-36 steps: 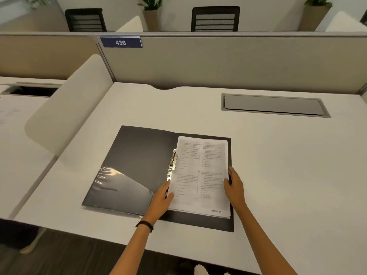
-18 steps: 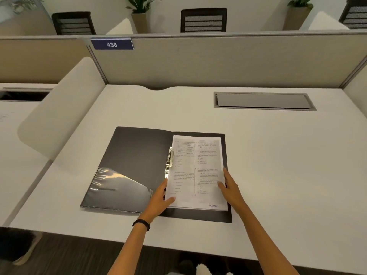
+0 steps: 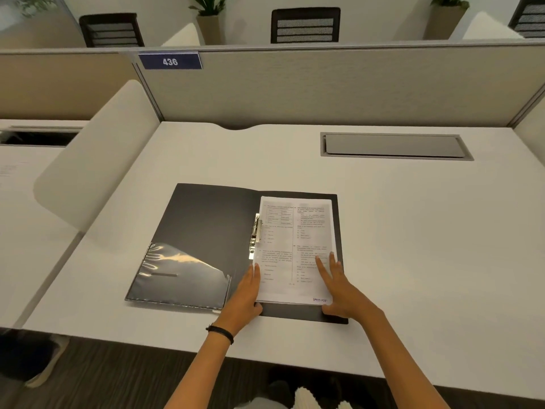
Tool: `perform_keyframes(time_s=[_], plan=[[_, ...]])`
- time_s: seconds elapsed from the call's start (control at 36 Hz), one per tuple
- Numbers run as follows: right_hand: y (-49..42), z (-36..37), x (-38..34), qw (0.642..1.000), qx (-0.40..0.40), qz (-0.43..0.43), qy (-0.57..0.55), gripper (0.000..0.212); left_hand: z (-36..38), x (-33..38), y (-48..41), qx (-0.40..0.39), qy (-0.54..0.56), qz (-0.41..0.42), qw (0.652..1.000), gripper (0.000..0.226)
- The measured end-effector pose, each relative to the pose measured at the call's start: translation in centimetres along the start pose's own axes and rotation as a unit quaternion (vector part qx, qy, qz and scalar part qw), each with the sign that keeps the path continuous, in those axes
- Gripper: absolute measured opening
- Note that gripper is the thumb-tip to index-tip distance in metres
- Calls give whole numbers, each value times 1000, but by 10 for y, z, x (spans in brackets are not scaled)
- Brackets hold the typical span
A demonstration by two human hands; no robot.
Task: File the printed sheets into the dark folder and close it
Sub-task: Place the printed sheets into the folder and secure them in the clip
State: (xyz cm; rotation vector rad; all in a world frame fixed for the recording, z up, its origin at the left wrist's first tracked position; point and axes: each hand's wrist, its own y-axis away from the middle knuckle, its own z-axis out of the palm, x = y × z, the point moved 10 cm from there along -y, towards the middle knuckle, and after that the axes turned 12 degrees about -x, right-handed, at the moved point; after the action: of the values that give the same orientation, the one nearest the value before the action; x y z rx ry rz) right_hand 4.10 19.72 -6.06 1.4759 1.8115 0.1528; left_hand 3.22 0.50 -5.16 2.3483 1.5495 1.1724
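Note:
A dark folder lies open flat on the white desk. Its left flap carries a clear plastic pocket. A metal clip runs along the spine. The printed sheets lie stacked on the right flap, their left edge beside the clip. My left hand lies against the stack's lower left edge with straight fingers and the thumb at the bottom edge. My right hand rests flat on the stack's lower right part, fingers spread and straight.
A grey cable hatch is set into the desk at the back right. A partition wall with a blue "436" label closes the back. A white curved divider stands at the left. Chairs and plants stand behind the partition.
My right hand has slid from the stack's right edge onto the sheet's face. The left hand stays at the lower left edge. The stack now sits squarer on the flap.

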Motion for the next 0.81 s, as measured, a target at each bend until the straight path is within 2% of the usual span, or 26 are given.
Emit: perform_keyframes(time_s=[0.58, 0.72, 0.81], plan=[[3, -6, -4, 1000, 11, -12, -5, 104, -7, 5, 3, 51, 29, -29, 998, 76], [2, -7, -1, 999, 14, -18, -45, 105, -8, 3, 2, 64, 67, -25, 995, 74], [4, -10, 2, 992, 29, -29, -118, 104, -8, -4, 2, 74, 105, -30, 991, 73]])
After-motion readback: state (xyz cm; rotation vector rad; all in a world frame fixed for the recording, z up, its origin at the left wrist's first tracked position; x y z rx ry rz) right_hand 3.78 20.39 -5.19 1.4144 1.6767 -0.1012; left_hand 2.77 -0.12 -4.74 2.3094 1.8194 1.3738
